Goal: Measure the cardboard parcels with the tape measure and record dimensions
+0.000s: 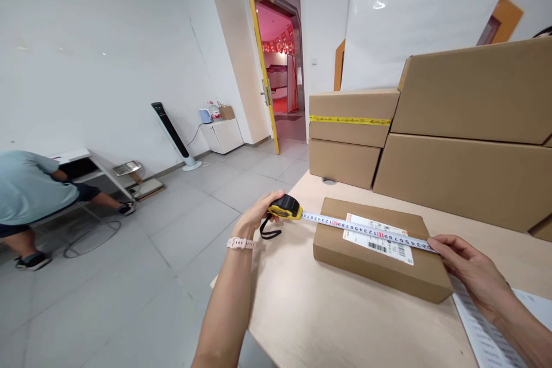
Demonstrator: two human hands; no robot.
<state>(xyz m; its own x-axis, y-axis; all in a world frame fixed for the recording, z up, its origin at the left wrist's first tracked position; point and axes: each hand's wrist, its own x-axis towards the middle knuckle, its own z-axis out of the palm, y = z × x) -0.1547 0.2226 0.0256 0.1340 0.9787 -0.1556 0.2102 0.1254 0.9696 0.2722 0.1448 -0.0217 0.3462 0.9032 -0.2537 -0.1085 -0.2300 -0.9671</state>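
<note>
My left hand [263, 210] is wrapped round the black and yellow case of a tape measure [285, 207], whose black wrist strap dangles below. From the case the white blade runs out to the right, lengthwise across the top of a flat cardboard box [366, 270]. At the box's right edge my right hand [468, 261] pinches the far end of the blade between thumb and fingers. Beneath the blade, a white shipping label [401, 253] is stuck on the box top, partly covered. The box lies flat on the light wooden table [293, 305].
Large cardboard boxes [466, 178] are stacked along the table's back. Printed sheets [487, 328] lie by my right forearm. Left of the table edge is grey tiled floor. A person [34, 190] sits at the far left, near a tower fan [170, 129]. A yellow-edged door [261, 57] stands open.
</note>
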